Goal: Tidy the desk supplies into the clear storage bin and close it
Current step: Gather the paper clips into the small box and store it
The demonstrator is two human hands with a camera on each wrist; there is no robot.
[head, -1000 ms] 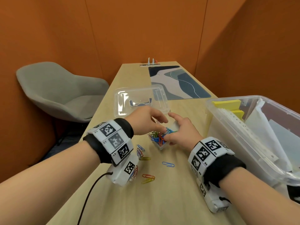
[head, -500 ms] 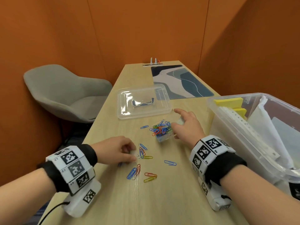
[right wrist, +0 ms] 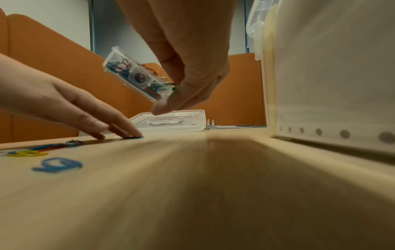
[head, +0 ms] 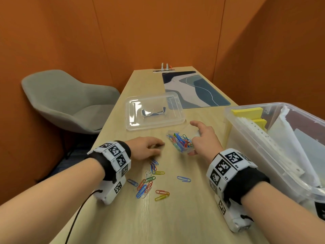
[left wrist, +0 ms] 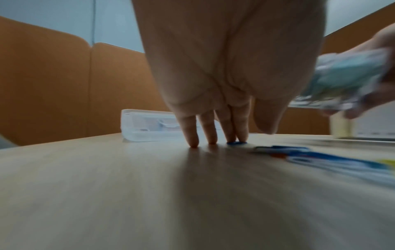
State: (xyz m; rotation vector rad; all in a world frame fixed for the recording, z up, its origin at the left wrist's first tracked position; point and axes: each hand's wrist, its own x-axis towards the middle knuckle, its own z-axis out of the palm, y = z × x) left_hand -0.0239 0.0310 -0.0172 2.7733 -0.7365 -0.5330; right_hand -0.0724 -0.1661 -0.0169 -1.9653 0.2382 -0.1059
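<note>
1. Nearest on the surface [head: 175, 217], loose paper clips [head: 146, 186] lie scattered; gather them in small batches.
2. Beyond, the left hand [head: 144, 148] presses straight fingers [left wrist: 232, 133] onto a blue clip [left wrist: 236, 143].
3. Right hand [head: 204, 140] pinches the small clip box [head: 181, 142], lifted and tilted, long axis slanting down toward the right; level it.
4. The storage bin [head: 263, 155] stands open on the right.

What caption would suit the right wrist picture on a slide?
Right hand lifts a tilted clear box of paper clips while the left hand presses a blue clip on the desk.
</note>
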